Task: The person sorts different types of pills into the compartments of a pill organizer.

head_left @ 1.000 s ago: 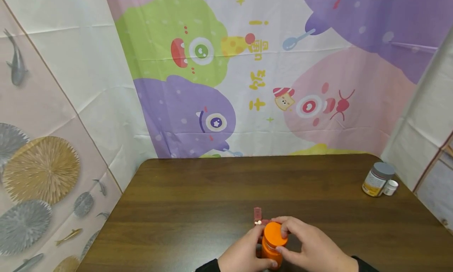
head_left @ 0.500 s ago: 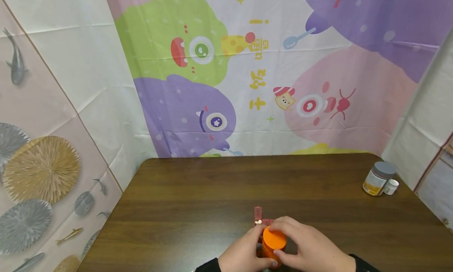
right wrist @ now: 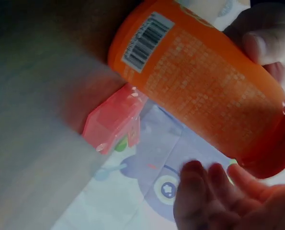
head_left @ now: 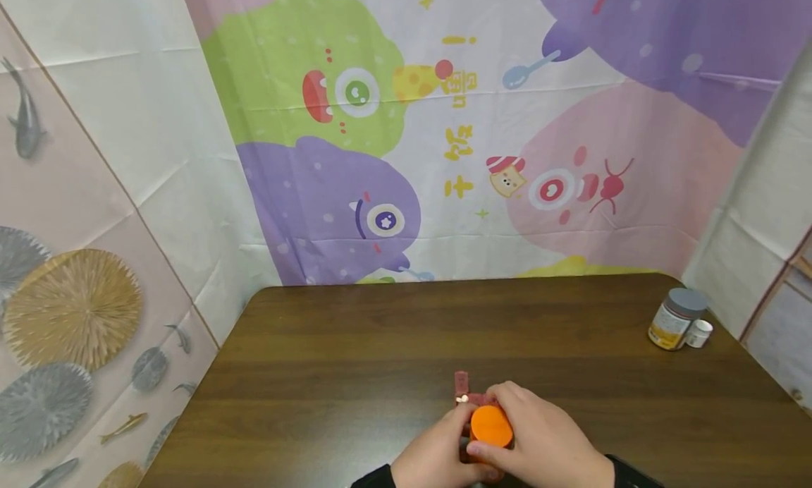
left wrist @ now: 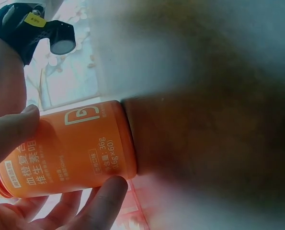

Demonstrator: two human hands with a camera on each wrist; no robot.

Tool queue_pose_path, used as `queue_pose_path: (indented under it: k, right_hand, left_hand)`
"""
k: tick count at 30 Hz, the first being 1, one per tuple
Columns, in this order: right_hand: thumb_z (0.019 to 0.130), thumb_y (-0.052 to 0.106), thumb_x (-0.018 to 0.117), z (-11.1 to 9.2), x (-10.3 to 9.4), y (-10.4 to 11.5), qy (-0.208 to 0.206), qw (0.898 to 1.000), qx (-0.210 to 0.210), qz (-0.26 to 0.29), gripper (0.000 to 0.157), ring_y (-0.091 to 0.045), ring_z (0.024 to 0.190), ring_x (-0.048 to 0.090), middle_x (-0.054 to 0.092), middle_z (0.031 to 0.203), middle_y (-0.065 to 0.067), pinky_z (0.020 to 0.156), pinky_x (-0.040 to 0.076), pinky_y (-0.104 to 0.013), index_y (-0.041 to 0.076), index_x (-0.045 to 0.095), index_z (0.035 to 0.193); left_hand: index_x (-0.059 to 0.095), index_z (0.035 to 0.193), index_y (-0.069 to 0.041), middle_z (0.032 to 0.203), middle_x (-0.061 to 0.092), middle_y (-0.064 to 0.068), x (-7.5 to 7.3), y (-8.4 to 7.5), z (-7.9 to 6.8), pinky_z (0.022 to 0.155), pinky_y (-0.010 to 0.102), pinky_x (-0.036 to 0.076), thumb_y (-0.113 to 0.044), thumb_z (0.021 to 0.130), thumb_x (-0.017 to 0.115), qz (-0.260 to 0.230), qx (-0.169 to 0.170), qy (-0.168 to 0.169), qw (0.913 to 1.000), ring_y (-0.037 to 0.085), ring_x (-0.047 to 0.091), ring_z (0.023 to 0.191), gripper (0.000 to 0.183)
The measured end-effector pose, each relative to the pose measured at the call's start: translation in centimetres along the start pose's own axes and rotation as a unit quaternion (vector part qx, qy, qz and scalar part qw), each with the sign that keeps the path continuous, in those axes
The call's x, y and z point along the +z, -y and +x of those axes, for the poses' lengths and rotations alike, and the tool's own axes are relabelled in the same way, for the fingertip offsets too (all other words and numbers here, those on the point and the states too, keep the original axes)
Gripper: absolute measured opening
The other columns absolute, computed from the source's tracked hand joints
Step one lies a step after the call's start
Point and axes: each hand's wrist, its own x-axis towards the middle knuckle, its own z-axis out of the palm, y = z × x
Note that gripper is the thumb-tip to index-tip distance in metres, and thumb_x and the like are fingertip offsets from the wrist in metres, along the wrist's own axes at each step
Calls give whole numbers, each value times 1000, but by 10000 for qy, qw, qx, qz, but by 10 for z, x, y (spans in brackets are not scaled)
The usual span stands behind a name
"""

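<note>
An orange bottle (left wrist: 80, 153) with printed white lettering stands upright close in front of the person. My left hand (head_left: 431, 447) grips its body from the left, thumb and fingers on opposite sides. Over the top, my right hand (head_left: 553, 431) holds the orange cap (head_left: 491, 426), thumb on the near side and fingers on the far side. The barcode side of the bottle faces the right wrist view, where the right fingertips (right wrist: 192, 172) curl near the cap end. Just beyond the bottle lies a translucent red box (right wrist: 116, 117), partly hidden by the hands in the head view.
Small white pieces (head_left: 462, 399) show at the red box's near part, by a raised red flap (head_left: 462, 382). A grey-lidded jar (head_left: 677, 320) and a small white bottle (head_left: 699, 334) stand at the back right of the brown table (head_left: 355, 340). A cartoon curtain hangs behind.
My right hand has turned around the cap, its thumb shifting left along the near side and its wrist moving left. The bottle's top tips slightly, showing less of its neck. My left hand stays in place.
</note>
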Motion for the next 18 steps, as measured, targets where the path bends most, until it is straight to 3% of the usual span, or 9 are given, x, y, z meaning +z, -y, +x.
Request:
queue_pose_path:
  k: [5,8,10,15,18]
  right_hand:
    - [93,37,63,-3,-9,-4,235,9942,-964,404,55,-8,110,50,50,134,7,86,53,-36,21,44,142]
    - [90,18,66,-5,-14,-6,354,9857,-1605,382,59,-11,119,46,47,141,6,91,51,-41,21,44,144]
    - [89,16,67,-5,-15,-7,404,9831,-1760,293,57,-10,117,47,49,138,7,90,51,-41,21,48,142]
    - [90,36,68,-2,-10,-6,281,9911,-1293,129,48,-4,92,53,54,116,11,76,54,-27,21,57,134]
    - [88,52,64,1,-5,-4,114,9966,-813,-19,49,-2,74,49,50,98,13,62,48,-18,19,62,124]
  left_hand:
    - [41,136,-19,122,53,-4,-1,2,0,87,23,51,-28,81,79,-19,145,26,9999,2,54,100,68]
    - [40,137,-17,124,53,-1,0,3,1,87,25,51,-29,81,79,263,267,-66,9993,3,53,102,70]
    - [40,137,-17,125,53,0,1,3,0,89,27,51,-29,81,79,366,278,-95,9989,3,52,103,70]
    - [42,136,-17,124,53,-2,1,3,0,88,26,51,-32,82,78,239,264,-47,9994,2,53,100,67]
    - [43,135,-18,123,52,-3,0,4,0,87,23,51,-32,83,76,-40,261,26,9996,2,54,99,63]
